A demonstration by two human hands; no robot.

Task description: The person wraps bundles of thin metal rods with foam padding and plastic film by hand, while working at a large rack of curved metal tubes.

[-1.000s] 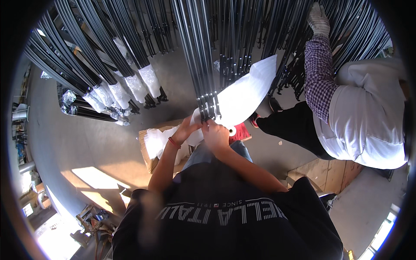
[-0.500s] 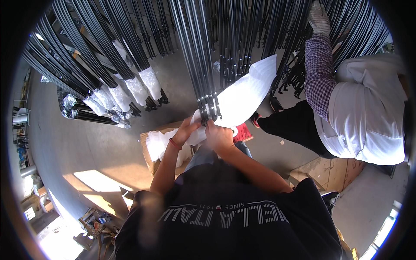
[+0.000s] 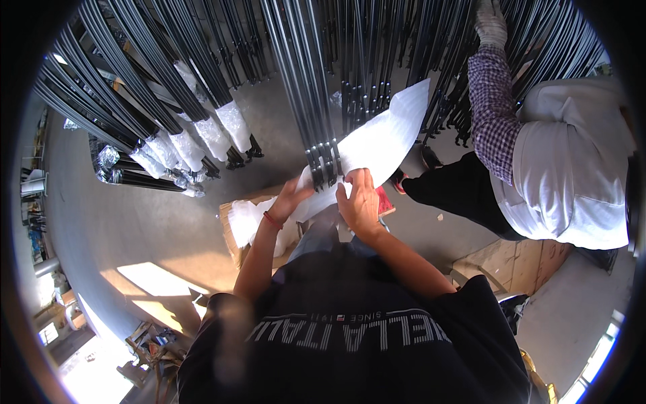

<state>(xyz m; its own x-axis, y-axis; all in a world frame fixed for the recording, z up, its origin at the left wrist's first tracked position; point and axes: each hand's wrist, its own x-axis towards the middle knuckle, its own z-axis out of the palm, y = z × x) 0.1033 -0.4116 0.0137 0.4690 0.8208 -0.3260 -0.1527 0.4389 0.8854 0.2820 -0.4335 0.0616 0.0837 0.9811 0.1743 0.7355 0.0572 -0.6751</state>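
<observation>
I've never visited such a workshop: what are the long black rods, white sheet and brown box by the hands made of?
Black rods: probably metal with a glossy coating, from their bright, streaky highlights. White sheet: likely thin plastic foam, since it looks matte and curves softly, though paper is possible. Brown box: seemingly plain cardboard, by its dull tan wall.

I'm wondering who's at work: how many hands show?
3: the wearer's left hand and right hand at the white sheet; a co-worker's gloved hand, upper right. Another may be hidden.

Pale lettering [image 3: 352, 334] marks the black short-sleeved T-shirt [image 3: 356, 370], worn with blue jeans [image 3: 309, 245] and a red wristband [image 3: 272, 220].
</observation>
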